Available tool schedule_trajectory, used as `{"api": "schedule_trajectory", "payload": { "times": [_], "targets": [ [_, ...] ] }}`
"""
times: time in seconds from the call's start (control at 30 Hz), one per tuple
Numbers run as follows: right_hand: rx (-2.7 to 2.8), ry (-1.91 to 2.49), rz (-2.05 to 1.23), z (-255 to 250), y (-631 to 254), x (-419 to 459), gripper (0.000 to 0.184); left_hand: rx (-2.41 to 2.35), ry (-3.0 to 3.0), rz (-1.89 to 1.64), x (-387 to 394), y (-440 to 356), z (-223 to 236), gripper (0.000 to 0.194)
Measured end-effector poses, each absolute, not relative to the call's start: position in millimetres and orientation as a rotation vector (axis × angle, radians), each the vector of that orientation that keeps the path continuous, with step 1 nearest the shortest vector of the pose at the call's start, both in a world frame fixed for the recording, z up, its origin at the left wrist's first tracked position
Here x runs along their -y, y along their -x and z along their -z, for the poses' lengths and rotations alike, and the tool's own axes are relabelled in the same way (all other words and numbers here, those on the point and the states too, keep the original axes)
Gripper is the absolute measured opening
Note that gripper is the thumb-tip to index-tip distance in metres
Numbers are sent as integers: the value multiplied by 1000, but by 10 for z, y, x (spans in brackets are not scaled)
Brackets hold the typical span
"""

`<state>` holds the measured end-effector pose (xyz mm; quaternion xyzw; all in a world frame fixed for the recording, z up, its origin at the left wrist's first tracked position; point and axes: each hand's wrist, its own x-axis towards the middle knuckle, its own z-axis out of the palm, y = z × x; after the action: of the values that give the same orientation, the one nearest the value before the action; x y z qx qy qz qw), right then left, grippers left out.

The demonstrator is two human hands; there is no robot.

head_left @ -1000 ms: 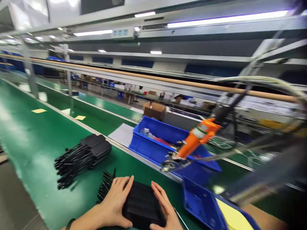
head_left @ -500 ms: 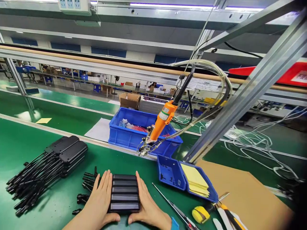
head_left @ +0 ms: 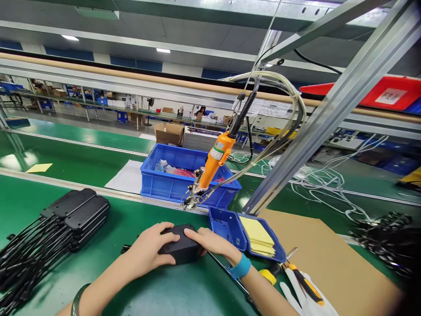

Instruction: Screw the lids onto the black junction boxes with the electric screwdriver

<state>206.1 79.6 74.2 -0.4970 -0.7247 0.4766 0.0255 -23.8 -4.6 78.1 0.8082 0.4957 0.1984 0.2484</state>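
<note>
A stack of black plastic cases (head_left: 180,254) sits on the green bench in front of me. My left hand (head_left: 158,245) grips it from the left, fingers over the top and thumb along the near side. Around its right end, my right hand (head_left: 210,241) is closed, its thumb on top and its other fingers partly hidden. Short black cable ends (head_left: 125,249) poke out just left of my left hand. Further left lies a pile of ribbed black cases (head_left: 87,215) with many black cables (head_left: 36,250) trailing toward me.
Behind the hands stands a blue crate (head_left: 164,182) with an orange power screwdriver (head_left: 215,160) hanging before it. To the right are a small blue tray (head_left: 226,228), yellow paper sheets (head_left: 258,235), cardboard (head_left: 322,250), a yellow-handled tool (head_left: 268,276) and a metal post (head_left: 322,114).
The black cases have moved away from me and been turned, so a broad smooth face shows instead of stacked edges. Both hands shifted from flat against the sides to wrapped over the top.
</note>
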Motion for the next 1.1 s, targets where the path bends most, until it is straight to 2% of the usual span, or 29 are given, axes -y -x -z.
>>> {"api": "schedule_trajectory", "payload": {
  "times": [0.17,0.27,0.37,0.43,0.5,0.67,0.8,0.93,1.1],
  "targets": [
    [2084,1375,-926,-1181,-2139,-966,39,-1490,-2277,-388,80,80,-775,49],
    [1789,1237,-643,-1464,-2082,-1197,49,-1585,-2326,-302,119,50,-819,52],
    [1629,861,-915,-1631,-1958,-1490,63,-1627,-2332,-232,135,49,-831,58],
    [1544,678,-1152,-1665,-1861,-1645,57,-1627,-2329,-259,136,54,-811,58],
    [1489,627,-1232,-1656,-1766,-1720,58,-1631,-2328,-293,139,58,-783,56],
    [1355,583,-1197,-1689,-1601,-1558,51,-1665,-2383,-292,165,38,-735,53],
    [1280,580,-1119,-1943,-1588,-1303,54,-1704,-2396,-302,186,13,-705,48],
    [1245,616,-983,-2184,-1602,-1143,49,-1687,-2414,-411,195,13,-654,44],
    [1228,630,-931,-2191,-1581,-1093,50,-1661,-2443,-516,203,27,-589,44]
  ]
}}
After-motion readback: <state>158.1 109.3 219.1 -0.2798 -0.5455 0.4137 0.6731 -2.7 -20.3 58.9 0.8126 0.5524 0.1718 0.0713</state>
